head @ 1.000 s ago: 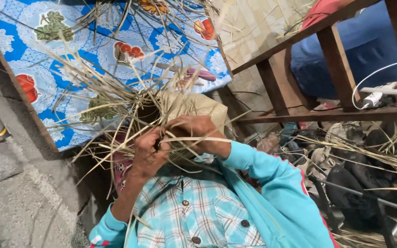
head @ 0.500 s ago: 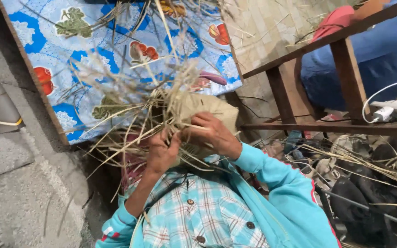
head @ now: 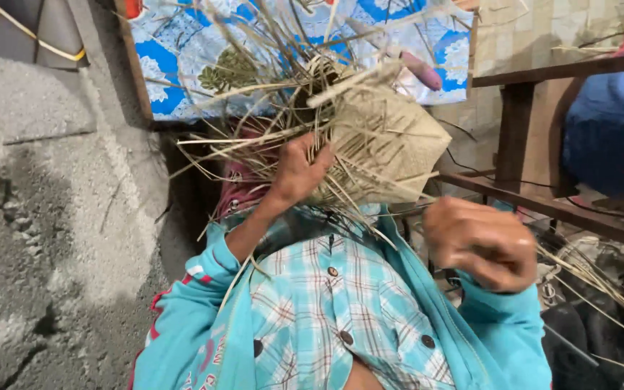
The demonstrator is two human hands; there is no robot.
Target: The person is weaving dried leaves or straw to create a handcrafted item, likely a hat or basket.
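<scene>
My left hand (head: 297, 170) grips a half-woven piece of dry straw (head: 388, 141), a flat tan panel with many loose strands (head: 254, 94) sticking out to the left and up. It is held above my checked shirt (head: 334, 310). My right hand (head: 482, 244) is apart from the piece, lower and to the right, closed in a fist. Thin straw strands (head: 601, 289) run out of the fist toward the right. Both arms wear teal jacket sleeves.
A blue flowered cloth (head: 182, 50) lies on a wood-edged surface behind the straw. A dark wooden frame (head: 543, 206) crosses the right side, with a blue bundle (head: 608, 130) behind it. Grey concrete floor (head: 45, 217) fills the left. Dark items and more straw lie at the lower right.
My right hand has left the woven piece and pulled back to the lower right in a fist. My left hand keeps hold of the piece, and the view has swung left.
</scene>
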